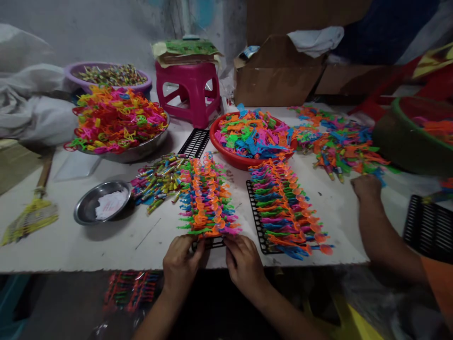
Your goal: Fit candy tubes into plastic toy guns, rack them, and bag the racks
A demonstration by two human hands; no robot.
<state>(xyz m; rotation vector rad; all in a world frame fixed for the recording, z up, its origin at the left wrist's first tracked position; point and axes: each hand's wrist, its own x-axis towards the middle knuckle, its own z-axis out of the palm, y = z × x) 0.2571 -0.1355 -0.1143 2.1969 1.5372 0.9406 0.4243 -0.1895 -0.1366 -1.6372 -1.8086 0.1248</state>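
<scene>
My left hand (182, 255) and my right hand (246, 262) are closed at the near corners of a black slotted plastic rack (214, 243). Thumbs and fingers pinch its front end. Small plastic toy pieces (208, 208) in orange, green, blue and pink cover the rack in two dense rows, with clear orange round ends along the middle. To the right lies a second black rack (255, 217) filled with similar pieces (286, 208). Left of my rack is a loose pile of small wrapped sticks (163, 182). My fingertips are partly hidden under the rack's edge.
A red basin (240, 163) of plastic pieces stands behind the racks. At left are a heaped metal basin (141, 151), a small steel bowl (79, 212) with paper slips and a yellow brush (31, 219). A pink stool (198, 94) stands behind. Another person's arm (375, 222) rests at right.
</scene>
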